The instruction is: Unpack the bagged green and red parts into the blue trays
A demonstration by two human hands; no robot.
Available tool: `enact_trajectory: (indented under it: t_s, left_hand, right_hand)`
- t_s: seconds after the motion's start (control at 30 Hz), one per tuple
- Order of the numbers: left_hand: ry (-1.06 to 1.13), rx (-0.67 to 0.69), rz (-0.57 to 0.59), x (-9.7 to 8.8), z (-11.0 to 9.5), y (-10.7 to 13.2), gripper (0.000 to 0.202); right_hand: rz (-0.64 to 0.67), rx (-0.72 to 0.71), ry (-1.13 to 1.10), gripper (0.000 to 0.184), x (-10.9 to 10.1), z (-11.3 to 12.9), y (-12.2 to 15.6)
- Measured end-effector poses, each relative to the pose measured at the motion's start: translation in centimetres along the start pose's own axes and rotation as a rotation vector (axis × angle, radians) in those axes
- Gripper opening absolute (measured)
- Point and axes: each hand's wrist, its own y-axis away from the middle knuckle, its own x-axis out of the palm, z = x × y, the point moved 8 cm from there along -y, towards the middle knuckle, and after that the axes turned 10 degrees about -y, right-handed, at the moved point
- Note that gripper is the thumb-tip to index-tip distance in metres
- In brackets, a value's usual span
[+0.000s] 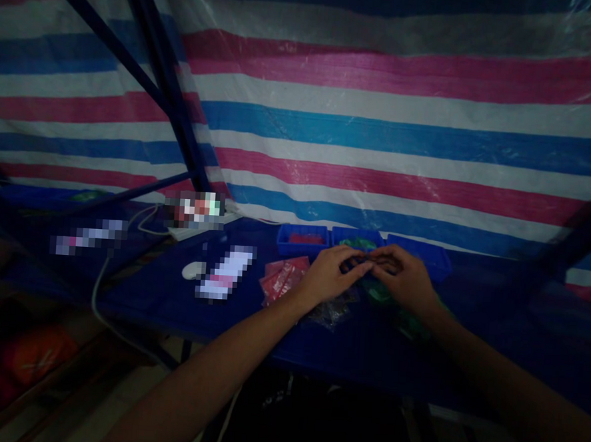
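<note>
My left hand [329,274] and my right hand [405,276] meet fingertip to fingertip above a dark blue table [170,300]. Both pinch a small dark piece between them, too dim to name. A red packet [282,278] lies just left of my left hand. A clear bag of small dark parts [334,311] rests under my wrists. Something green [378,293] lies beneath my right hand.
Three blue trays stand behind the hands: one with red parts [302,238], one with green parts [357,239], one further right [431,256]. A white mouse-like object [193,270] and a cable [98,289] lie to the left. A striped tarp [381,133] hangs behind.
</note>
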Motion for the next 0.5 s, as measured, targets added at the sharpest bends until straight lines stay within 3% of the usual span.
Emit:
enact_trajectory:
  t_s: [0.17,0.37,0.5]
  left_hand:
    - [0.018,-0.05,0.0,0.2,1.2,-0.1,0.024]
    - [0.069,-0.103,-0.004,0.0,1.5,-0.1,0.019]
    - [0.156,-0.094,-0.025,0.1,1.3,0.0,0.046]
  right_hand:
    - [0.11,-0.067,0.061,0.022,1.4,1.0,0.5]
    - [0.026,-0.261,0.255,0.013,0.2,3.5,0.1]
    - [0.135,-0.279,0.264,0.017,1.0,3.8,0.1]
